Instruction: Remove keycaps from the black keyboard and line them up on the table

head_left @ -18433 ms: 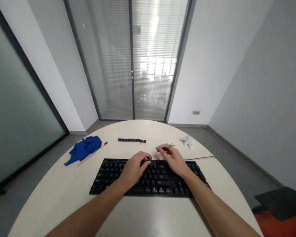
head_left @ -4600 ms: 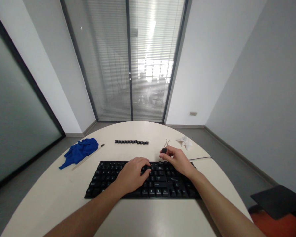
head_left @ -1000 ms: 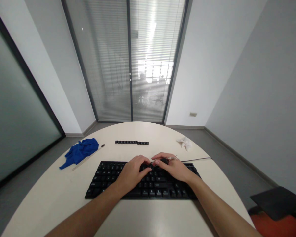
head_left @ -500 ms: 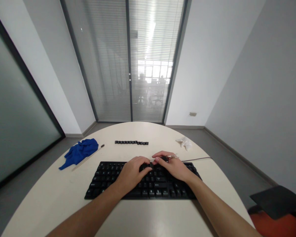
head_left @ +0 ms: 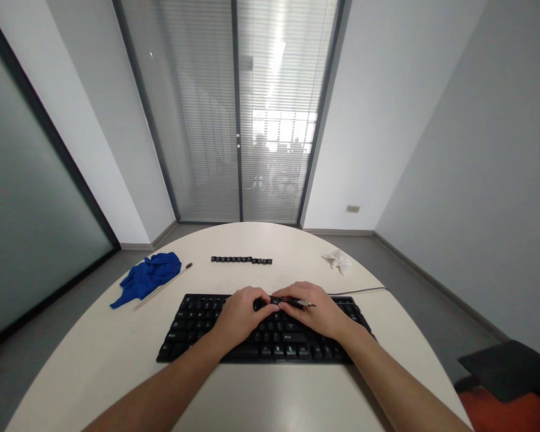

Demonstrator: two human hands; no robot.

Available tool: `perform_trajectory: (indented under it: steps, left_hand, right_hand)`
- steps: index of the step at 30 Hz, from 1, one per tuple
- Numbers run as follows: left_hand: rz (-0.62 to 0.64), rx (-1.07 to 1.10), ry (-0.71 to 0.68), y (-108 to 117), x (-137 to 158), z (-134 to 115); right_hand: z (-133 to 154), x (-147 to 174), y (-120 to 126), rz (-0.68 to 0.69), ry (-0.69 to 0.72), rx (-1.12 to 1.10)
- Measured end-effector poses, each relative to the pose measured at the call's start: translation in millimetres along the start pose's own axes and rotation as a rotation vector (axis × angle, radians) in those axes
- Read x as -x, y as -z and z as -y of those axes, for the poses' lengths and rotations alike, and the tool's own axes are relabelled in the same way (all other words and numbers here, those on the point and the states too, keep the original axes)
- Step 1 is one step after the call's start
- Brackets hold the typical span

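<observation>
Working at the back of the black keyboard [head_left: 198,321], we have our right hand [head_left: 317,307] closed around a small black tool, by its look a keycap puller [head_left: 297,302], with its thin metal end poking out. Our left hand [head_left: 240,312] bends thumb and finger in on the back rows; we cannot tell if they pinch anything. We seem to be busy at one small spot there, and the next move calls for slow, steady fingers. The keyboard lies flat on the pale table [head_left: 270,393], with an orange-seated chair [head_left: 490,411] to our right. Past it lie a thin cable [head_left: 362,291], a brush [head_left: 162,288] just beside a blue cloth [head_left: 150,275], a row of loose keycaps [head_left: 242,260] and a crumpled white tissue [head_left: 339,261]. Farther off, we see a plain wall [head_left: 423,108] and tall glass panels with blinds [head_left: 279,78].
</observation>
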State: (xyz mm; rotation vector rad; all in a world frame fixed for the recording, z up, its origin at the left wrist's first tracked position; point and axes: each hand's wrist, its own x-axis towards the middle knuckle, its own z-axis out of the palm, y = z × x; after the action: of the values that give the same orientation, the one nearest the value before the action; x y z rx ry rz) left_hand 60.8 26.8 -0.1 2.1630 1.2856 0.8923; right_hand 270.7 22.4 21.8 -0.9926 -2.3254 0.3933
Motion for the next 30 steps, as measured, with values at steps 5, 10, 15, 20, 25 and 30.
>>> perform_trajectory:
  steps: [5, 10, 15, 20, 25, 30]
  left_hand:
    - [-0.002, -0.015, -0.010, -0.4, 1.1, -0.2]
    - [0.016, -0.015, -0.064, -0.1, 2.1, 1.1]
    - [0.001, -0.043, -0.095, -1.9, 2.3, 3.9]
    - [-0.055, -0.070, -0.152, -3.9, 3.6, 5.5]
    - [-0.035, -0.106, -0.163, -3.2, 4.2, 5.0]
    - [-0.020, -0.125, -0.164, -1.8, 4.5, 2.9]
  right_hand:
    - [3.6, 0.3, 3.8, 0.042, 0.028, 0.118]
    - [8.5, 0.8, 7.8, 0.056, -0.001, 0.135]
    - [6.6, 1.1, 6.6, 0.079, -0.053, 0.163]
    - [-6.8, -1.4, 8.5, 0.044, -0.124, 0.236]
    - [-30.2, -15.3, 13.5, -0.012, -0.234, 0.356]
    - [-56.2, -39.0, 8.0, 0.070, -0.329, 0.456]
